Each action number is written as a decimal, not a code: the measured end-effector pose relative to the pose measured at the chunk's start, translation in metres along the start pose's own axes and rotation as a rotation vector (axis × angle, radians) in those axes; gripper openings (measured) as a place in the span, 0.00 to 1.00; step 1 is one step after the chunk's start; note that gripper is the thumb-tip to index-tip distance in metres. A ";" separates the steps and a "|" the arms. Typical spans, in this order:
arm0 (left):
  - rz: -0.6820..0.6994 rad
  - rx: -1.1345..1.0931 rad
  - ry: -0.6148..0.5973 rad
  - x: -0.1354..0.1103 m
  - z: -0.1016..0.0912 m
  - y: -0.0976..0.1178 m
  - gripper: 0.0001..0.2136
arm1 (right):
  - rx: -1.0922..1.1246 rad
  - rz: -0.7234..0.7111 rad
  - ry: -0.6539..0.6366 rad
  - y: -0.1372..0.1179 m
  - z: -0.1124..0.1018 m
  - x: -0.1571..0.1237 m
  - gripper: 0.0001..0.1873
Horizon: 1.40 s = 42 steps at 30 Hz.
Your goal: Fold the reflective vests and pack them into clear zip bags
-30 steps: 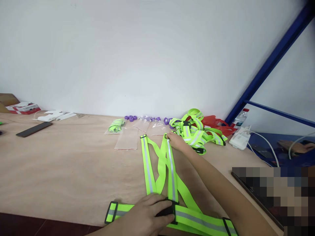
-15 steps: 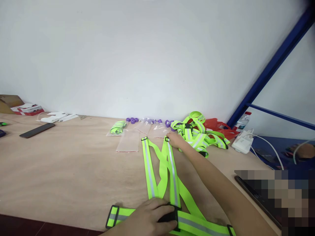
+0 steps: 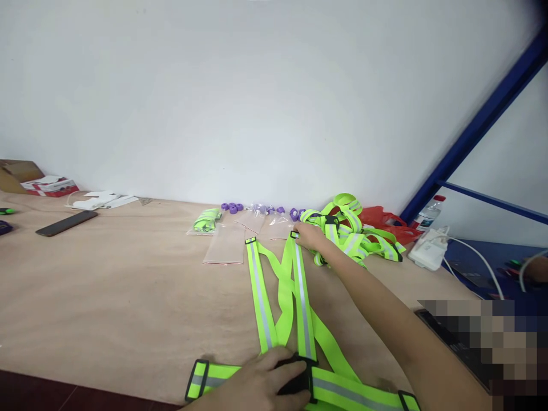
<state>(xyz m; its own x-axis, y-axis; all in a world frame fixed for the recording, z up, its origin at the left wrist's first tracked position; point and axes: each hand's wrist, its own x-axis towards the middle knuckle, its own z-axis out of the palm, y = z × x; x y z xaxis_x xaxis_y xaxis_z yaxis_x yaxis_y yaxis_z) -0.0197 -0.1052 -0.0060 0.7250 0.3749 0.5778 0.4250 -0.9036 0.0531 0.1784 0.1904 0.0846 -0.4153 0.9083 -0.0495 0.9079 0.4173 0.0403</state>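
Observation:
A neon yellow-green reflective vest (image 3: 303, 297) made of elastic straps with grey stripes lies spread on the table in front of me. My left hand (image 3: 268, 381) is closed over the black buckle at its waist belt, fingers curled on the plastic. Farther off, my right hand (image 3: 309, 235) pinches the upper end of the right shoulder strap by its small black slider. The left shoulder strap's slider (image 3: 250, 240) lies loose on the wood. Beyond my right hand sits a tangled pile of similar reflective straps (image 3: 351, 242). The belt's lower part runs out of view.
Clear plastic bags (image 3: 223, 245) lie beyond the vest, near a bagged folded vest (image 3: 206, 221) and purple rolls (image 3: 233, 208). A dark flat bar (image 3: 66, 223) lies left. A red bag (image 3: 381, 217), a bottle (image 3: 430, 213) and a white charger (image 3: 428, 249) stand right, by a blue metal frame (image 3: 479, 120).
My right hand has moved slightly away from me, drawing the right shoulder strap's end a little farther up the table. My left hand stays on the buckle. The view has shifted slightly.

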 end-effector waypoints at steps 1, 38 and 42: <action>-0.005 -0.015 -0.012 0.000 0.000 0.000 0.12 | 0.019 -0.013 -0.008 0.003 -0.001 0.000 0.18; -0.087 0.139 0.013 0.025 0.041 0.004 0.08 | 0.007 -0.070 -0.288 0.001 -0.005 0.006 0.17; -0.093 0.147 0.007 0.022 0.047 0.004 0.06 | 0.037 -0.054 -0.304 0.005 -0.014 0.013 0.17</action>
<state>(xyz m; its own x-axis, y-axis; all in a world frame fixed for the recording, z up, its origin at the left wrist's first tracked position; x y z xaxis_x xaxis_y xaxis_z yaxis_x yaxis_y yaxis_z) 0.0233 -0.0909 -0.0313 0.6751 0.4534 0.5820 0.5652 -0.8248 -0.0132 0.1767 0.2050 0.0983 -0.4318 0.8324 -0.3473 0.8888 0.4582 -0.0066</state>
